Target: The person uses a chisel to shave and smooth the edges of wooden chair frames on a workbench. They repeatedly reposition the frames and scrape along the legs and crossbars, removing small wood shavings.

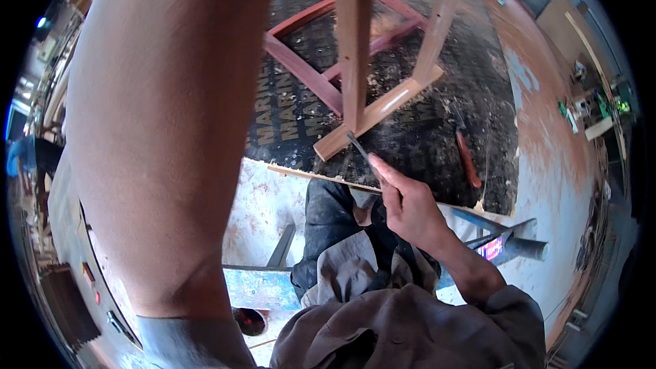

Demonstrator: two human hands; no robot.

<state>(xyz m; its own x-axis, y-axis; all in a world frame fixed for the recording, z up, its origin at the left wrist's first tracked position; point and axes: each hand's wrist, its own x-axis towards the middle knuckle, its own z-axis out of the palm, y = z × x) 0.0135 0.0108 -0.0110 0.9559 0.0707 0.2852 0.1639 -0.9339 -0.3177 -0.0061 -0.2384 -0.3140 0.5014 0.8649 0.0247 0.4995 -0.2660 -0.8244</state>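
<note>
The right hand [403, 201] is clamped on a thin metal chisel [362, 152], whose tip touches the pale wooden frame [372, 113] where an upright post meets the bottom rail. The frame stands on the dark, sawdust-covered bench [424, 143]. The left forearm rises past the frame's left; its hand is hidden. A red-handled tool [468, 158] lies right of the frame.

chisel [361, 152]: thin, dark metal | tilted | tip at pale wooden frame [378, 112] joint | frame upright on dark board
</note>
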